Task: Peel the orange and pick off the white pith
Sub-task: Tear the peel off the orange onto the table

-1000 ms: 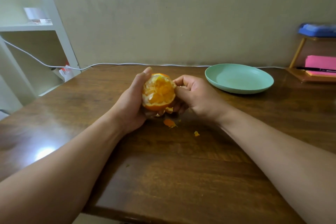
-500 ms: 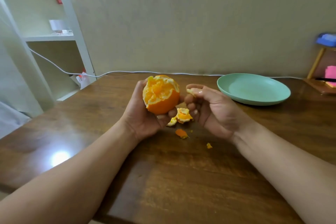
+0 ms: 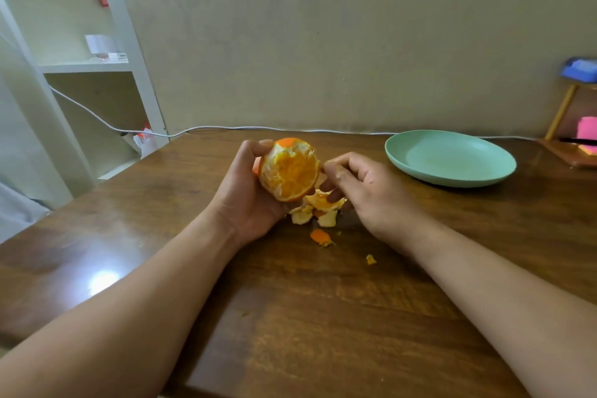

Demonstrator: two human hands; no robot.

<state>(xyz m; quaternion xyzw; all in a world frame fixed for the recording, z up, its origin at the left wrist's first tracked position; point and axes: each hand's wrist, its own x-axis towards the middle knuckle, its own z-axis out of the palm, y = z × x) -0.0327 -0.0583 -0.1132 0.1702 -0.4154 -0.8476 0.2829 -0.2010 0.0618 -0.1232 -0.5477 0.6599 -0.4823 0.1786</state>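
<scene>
The left hand [image 3: 245,200] curls its fingers round the bumpy, half-peeled orange [image 3: 290,171] above the shiny wooden surface [image 3: 323,317]. The right hand [image 3: 371,194] has bent fingers at the orange's edge; I cannot tell what they pinch. Curly peel bits [image 3: 318,208] lie underneath. A smooth round green plate [image 3: 452,181] sits nearby.

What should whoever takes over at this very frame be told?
The left grip holds the orange above the table, peeled face toward the camera.
The right grip has its fingertips pinched at the orange's right edge; whether they hold anything is unclear.
Torn peel pieces lie under the fruit, with two scraps nearer. The green plate sits to the right.
Done: the facing side is mostly stripped to flesh.
Left: rind at the top and bottom rim, white pith patches on the left.
</scene>
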